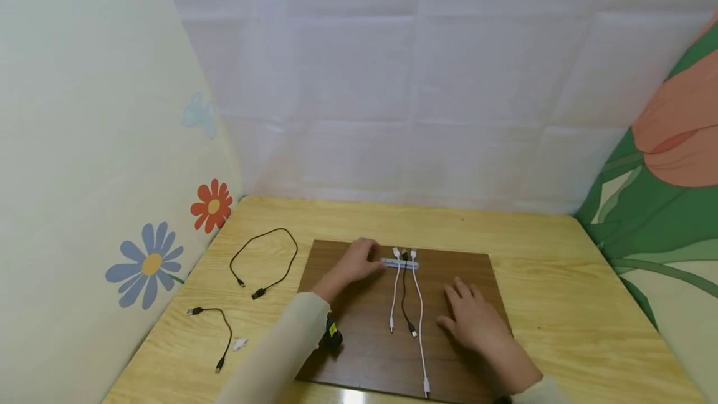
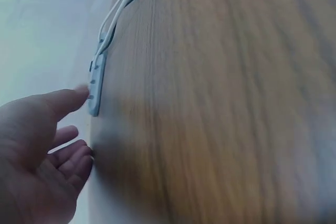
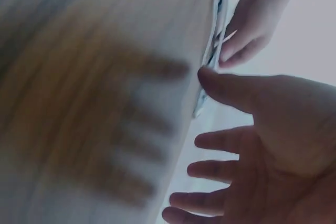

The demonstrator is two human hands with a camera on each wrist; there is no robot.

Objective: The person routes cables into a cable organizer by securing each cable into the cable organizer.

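A light blue cable holder strip with small notches lies near the far edge of a brown wooden board. Three cables run across it: a short white cable, a black cable and a longer white cable. My left hand is at the strip's left end, fingers loosely bent. In the left wrist view its thumb is at the strip; whether it touches cannot be told. Over the board's right side, my right hand has its fingers spread, holding nothing.
Left of the board, a long black cable lies in a loop on the wood-grain table. Nearer me are a short black cable and a small white piece. A white cloth wall stands behind the table.
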